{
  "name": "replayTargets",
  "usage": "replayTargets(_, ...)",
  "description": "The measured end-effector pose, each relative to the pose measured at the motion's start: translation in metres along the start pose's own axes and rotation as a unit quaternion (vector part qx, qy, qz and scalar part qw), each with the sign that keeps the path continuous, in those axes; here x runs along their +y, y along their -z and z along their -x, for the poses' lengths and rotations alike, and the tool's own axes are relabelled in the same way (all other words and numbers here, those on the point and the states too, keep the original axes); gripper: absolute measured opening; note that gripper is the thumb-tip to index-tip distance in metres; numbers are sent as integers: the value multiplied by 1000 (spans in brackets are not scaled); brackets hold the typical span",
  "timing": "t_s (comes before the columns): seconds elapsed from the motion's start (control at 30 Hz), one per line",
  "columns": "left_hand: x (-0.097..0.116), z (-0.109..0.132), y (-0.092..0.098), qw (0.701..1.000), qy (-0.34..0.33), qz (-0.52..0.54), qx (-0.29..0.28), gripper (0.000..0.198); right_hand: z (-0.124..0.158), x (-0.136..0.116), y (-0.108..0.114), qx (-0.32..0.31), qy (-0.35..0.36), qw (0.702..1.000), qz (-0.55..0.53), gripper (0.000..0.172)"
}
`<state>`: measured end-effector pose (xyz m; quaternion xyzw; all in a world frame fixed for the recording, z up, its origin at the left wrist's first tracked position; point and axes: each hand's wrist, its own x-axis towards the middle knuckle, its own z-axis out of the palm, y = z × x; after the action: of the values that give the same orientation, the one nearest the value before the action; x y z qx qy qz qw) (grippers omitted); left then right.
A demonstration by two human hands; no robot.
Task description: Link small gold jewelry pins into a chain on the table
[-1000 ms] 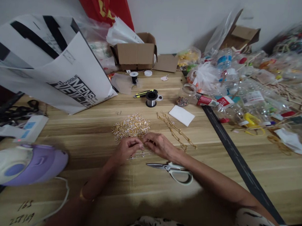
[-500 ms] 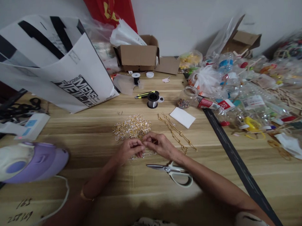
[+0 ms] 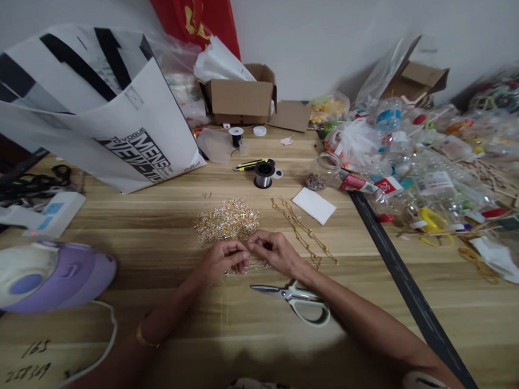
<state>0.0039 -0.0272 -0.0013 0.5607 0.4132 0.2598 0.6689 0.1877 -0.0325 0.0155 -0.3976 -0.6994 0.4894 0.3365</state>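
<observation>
My left hand (image 3: 225, 258) and my right hand (image 3: 274, 251) meet at the middle of the wooden table (image 3: 163, 236), fingertips pinched together on a small gold piece I cannot make out clearly. A thin beaded strand (image 3: 246, 268) lies on the wood just under them. A heap of small gold and silver pieces (image 3: 226, 221) sits right behind my fingers. Two gold chains (image 3: 303, 232) lie to the right of my right hand. White-handled scissors (image 3: 298, 299) rest beside my right wrist.
A purple and white appliance (image 3: 45, 276) with a cord is at the left edge. A large white paper bag (image 3: 95, 107), a cardboard box (image 3: 242, 97), wire spools (image 3: 264, 174), a white card (image 3: 314, 205) and a glass jar (image 3: 323, 170) lie behind. Plastic clutter (image 3: 437, 162) fills the right.
Both hands stay pinched together over the strand, with only slight finger movement. The view has tilted down a little.
</observation>
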Motion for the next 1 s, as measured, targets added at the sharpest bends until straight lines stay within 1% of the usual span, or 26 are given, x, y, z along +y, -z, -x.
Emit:
replayTargets(0.2, 4, 1, -1, 1000, -1, -1, 12, 33, 0, 1, 1, -10, 4, 999, 39, 24)
replayTargets(0.43, 8, 1, -3, 1000, 11, 17, 6, 33, 1, 1, 0, -5, -1, 998, 68, 23)
replayTargets(0.6, 11, 3, -4, 999, 24, 35, 12, 33, 0, 1, 0, 5, -6, 999, 52, 21)
replayTargets(0.77, 14, 5, -3, 998, 28, 62, 18, 34, -2, 0, 4, -8, -24, 1000, 19, 22)
replayTargets(0.87, 13, 5, -2, 996, 28, 83, 17, 32, -2, -2, 7, -23, -30, 999, 10, 23)
replayTargets(1.0, 9, 5, 1, 993, 22, 113, 15, 29, -3, -5, 10, -17, -27, 999, 19, 20)
